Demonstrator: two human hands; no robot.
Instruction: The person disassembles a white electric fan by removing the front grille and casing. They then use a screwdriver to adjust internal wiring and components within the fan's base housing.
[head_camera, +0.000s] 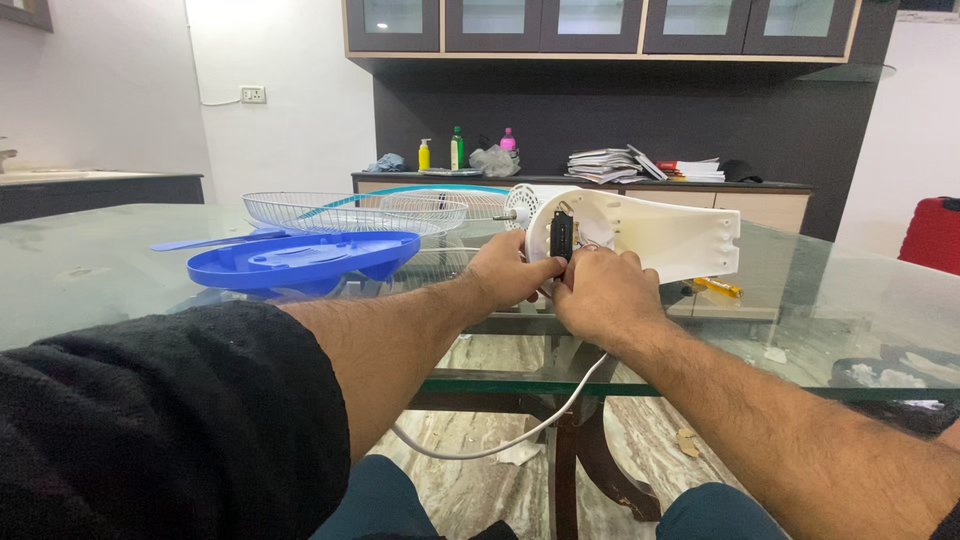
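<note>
Left hand (505, 272) is closed around the round back end of the white fan body (640, 232), thumb up near the black part (561, 236) set into the open housing. Right hand (600, 295) is curled just beside it, fingertips pinched at the small wires under that black part; exactly what they pinch is hidden by the knuckles. Fan body lies on its side on the glass surface (120, 270), near the front edge, motor shaft pointing left. White cord (500, 445) hangs from under the hands down past the surface edge.

Left of the hands: blue fan blade (300, 258) lying flat, wire grille (345, 212) behind it. A yellow-handled screwdriver (718, 288) sits just right of the fan body. Bottles and stacked papers on the far counter (770, 190).

To do this well, I'd say: keep the left hand clamping the housing so it can't roll on glass, work the wires with fingertips only, no tugging, and keep the hanging cord slack.
</note>
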